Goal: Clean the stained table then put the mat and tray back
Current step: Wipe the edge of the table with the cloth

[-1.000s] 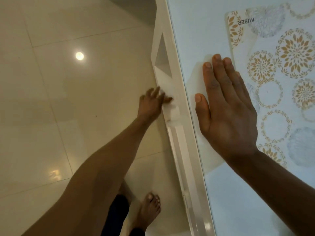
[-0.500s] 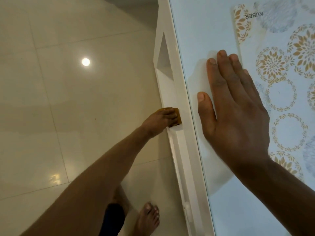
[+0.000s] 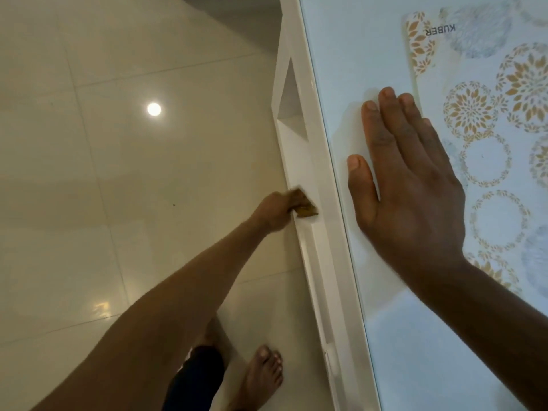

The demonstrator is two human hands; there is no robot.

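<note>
left grip [image 3: 274, 210] is pinched on a brown cloth [image 3: 305, 208] at 9 o'clock of the tabletop [image 3: 355, 69]; right grip [image 3: 412, 185], fingers straight, is laid flat beside the mat [image 3: 489, 114].

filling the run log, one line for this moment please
left hand: grips cloth at table side | right hand: flat on tabletop

Your right hand [image 3: 409, 185] lies flat on the pale bench [image 3: 355, 54] top, fingers straight toward 12 o'clock, fingertips touching the edge of the patterned mat [image 3: 489, 161] at 2 o'clock. Your left hand [image 3: 272, 212], blurred, reaches below the bench's white edge, its grip closed on a brown cloth [image 3: 304, 207] against the side frame. One bare foot [image 3: 261, 378] stands on the tiled floor [image 3: 118, 173] at 6 o'clock.
</note>
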